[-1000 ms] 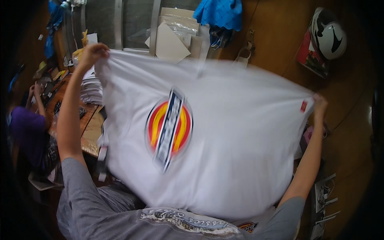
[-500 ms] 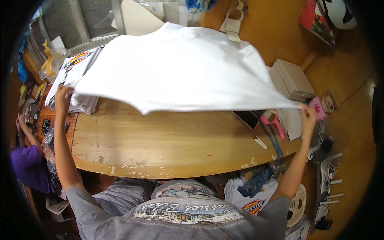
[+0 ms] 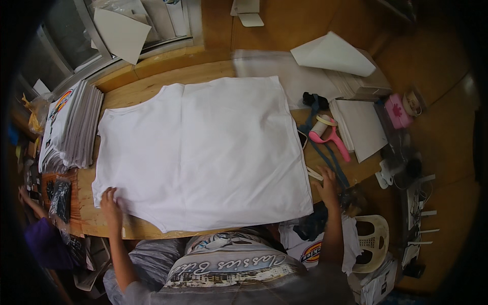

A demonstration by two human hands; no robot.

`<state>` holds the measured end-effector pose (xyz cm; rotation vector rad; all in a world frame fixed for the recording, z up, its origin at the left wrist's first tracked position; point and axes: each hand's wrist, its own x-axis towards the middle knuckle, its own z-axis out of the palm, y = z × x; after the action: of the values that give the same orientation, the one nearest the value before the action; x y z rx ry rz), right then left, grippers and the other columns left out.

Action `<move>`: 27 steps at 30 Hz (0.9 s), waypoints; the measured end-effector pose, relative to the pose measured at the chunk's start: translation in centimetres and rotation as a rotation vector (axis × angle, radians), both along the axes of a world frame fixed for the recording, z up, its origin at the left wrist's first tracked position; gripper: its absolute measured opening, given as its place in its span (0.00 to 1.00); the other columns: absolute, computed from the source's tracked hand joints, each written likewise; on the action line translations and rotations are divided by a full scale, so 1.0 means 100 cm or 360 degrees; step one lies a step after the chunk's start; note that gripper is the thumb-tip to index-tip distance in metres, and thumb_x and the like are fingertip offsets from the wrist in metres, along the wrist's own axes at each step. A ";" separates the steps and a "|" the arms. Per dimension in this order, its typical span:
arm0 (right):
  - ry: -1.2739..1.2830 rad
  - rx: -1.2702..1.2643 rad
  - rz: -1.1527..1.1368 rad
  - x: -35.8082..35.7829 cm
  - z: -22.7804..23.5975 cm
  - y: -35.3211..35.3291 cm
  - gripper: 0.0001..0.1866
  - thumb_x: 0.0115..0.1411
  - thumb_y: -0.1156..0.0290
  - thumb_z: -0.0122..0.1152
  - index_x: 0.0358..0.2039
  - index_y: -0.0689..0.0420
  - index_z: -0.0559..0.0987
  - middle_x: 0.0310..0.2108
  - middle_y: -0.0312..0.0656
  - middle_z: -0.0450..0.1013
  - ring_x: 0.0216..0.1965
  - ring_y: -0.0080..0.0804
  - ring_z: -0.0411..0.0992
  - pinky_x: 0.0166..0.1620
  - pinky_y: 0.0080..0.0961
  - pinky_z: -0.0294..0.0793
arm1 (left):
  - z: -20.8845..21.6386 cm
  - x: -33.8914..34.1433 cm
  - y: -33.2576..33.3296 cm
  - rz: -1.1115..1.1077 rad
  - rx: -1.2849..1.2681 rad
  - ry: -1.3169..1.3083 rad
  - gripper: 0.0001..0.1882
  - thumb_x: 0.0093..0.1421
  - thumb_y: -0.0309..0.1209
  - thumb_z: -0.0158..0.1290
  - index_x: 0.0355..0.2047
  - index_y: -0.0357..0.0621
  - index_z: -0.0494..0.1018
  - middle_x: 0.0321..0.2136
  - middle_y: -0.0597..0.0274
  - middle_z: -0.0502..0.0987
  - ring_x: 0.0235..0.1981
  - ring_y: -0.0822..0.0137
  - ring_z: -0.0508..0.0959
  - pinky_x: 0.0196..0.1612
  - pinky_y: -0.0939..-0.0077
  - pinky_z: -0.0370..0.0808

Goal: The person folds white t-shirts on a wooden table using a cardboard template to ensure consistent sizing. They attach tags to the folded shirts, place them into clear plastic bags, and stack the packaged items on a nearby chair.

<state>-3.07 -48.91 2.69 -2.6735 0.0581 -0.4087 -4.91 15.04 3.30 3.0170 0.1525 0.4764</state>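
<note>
A white sleeveless garment [image 3: 223, 147] lies spread flat on the wooden table, its narrower end to the left and its straight hem to the right. My left hand [image 3: 110, 203] rests on its near left edge, fingers laid on the cloth. Off the near right corner of the garment is my right hand [image 3: 328, 188], fingers apart, close beside a small white tweezer-like tool [image 3: 314, 174]. Whether the fingertips touch that tool, I cannot tell. Beyond it lie a pink-handled lint roller [image 3: 333, 138] and a dark blue strap [image 3: 330, 160]. The garment's right edge partly covers a phone [image 3: 302, 139].
A tall stack of bagged, folded white shirts [image 3: 71, 129] stands at the left. Clear plastic bags [image 3: 279, 76], pale card sheets [image 3: 361, 129] and a pink box [image 3: 398, 112] sit at the right. Another person's purple sleeve [image 3: 46, 244] shows far left, a beige chair [image 3: 372, 239] lower right.
The white garment has come down from between my raised hands and now lies flat on the table. Both hands have moved nearer to me, and the right has let go of its corner.
</note>
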 end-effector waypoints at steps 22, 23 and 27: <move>-0.0006 0.0127 0.0480 0.136 -0.011 0.017 0.40 0.30 0.70 0.67 0.48 0.57 0.61 0.43 0.49 0.61 0.46 0.47 0.60 0.47 0.34 0.61 | -0.031 -0.002 -0.083 0.0206 -0.0155 0.0437 0.29 0.55 0.42 0.41 0.57 0.55 0.51 0.60 0.61 0.44 0.61 0.56 0.41 0.56 0.47 0.37; -0.0134 0.0050 0.0433 0.140 -0.015 0.009 0.41 0.29 0.67 0.68 0.47 0.59 0.61 0.40 0.49 0.62 0.43 0.47 0.61 0.46 0.36 0.62 | -0.030 -0.004 -0.083 0.0211 -0.0132 0.0451 0.29 0.55 0.44 0.39 0.57 0.55 0.50 0.60 0.61 0.43 0.61 0.55 0.40 0.56 0.46 0.37; -0.0056 -0.0141 0.0112 0.150 -0.022 -0.023 0.38 0.32 0.69 0.64 0.48 0.59 0.61 0.42 0.52 0.61 0.46 0.48 0.60 0.47 0.37 0.61 | -0.030 -0.012 -0.090 0.0240 -0.0087 0.0470 0.29 0.57 0.47 0.36 0.58 0.54 0.49 0.60 0.61 0.41 0.61 0.53 0.38 0.55 0.43 0.36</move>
<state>11.96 -51.25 0.46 -2.7449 -0.0661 -0.4456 -6.08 6.09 0.25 3.0166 0.4067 0.0313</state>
